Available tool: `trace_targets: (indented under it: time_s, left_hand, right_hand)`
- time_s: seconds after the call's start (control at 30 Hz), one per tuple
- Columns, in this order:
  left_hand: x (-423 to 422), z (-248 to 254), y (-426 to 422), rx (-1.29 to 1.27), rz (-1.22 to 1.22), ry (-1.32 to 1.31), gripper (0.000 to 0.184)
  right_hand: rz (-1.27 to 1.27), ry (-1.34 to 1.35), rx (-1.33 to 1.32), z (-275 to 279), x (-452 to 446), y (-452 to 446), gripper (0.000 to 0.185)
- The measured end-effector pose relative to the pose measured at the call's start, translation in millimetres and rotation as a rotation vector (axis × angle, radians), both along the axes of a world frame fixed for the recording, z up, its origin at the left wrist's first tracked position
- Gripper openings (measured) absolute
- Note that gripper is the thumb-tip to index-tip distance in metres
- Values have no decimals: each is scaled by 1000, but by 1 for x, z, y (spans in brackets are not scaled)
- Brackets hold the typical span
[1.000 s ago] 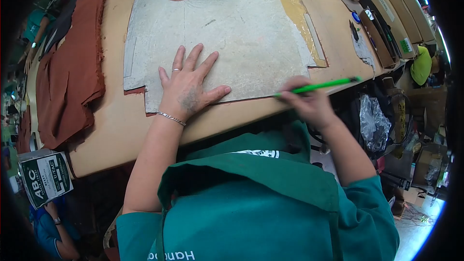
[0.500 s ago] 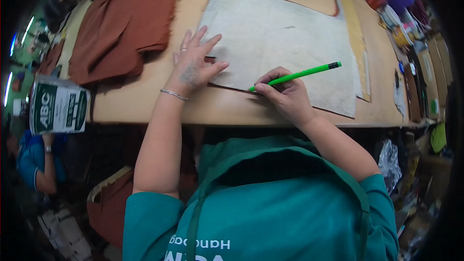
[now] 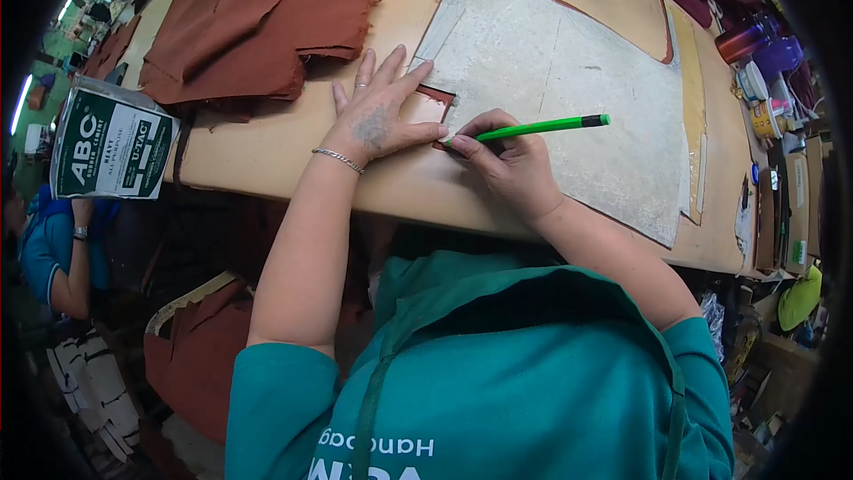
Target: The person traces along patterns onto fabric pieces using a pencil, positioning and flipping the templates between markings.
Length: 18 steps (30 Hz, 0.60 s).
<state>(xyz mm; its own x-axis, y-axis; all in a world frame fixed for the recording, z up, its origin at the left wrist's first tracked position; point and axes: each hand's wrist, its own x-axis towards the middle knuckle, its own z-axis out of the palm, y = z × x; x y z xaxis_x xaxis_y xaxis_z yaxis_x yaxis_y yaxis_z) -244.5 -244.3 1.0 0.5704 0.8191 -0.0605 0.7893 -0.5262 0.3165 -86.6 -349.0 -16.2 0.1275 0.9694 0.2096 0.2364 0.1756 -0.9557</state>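
The right hand (image 3: 517,167) has its fingers pinched closed around a green pencil (image 3: 544,126), whose long axis runs from a tip just left of them to a blunt end on their right. Just beside the tip is the thumb of the left hand (image 3: 378,122), its fingers spread wide, gripping nothing. The pale template (image 3: 577,111) lies under and beyond the right fingers on the surface (image 3: 267,156), its notched corner between both hands. Reddish-brown cloth (image 3: 253,27) lies beyond the left fingers.

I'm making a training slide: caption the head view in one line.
Left hand spread at a notched pale panel, right hand holding a green pencil at its edge.
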Motion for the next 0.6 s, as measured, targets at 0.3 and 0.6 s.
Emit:
trace_targets:
  time_s: [0.3, 0.6]
  left_hand:
    - [4, 6, -2, -28, 6, 45, 85]
    - [-6, -8, 10, 151, -141, 13, 82]
  right_hand:
    - [-30, 98, -177, 18, 113, -103, 9]
    - [-794, -286, -229, 75, 239, -295, 2]
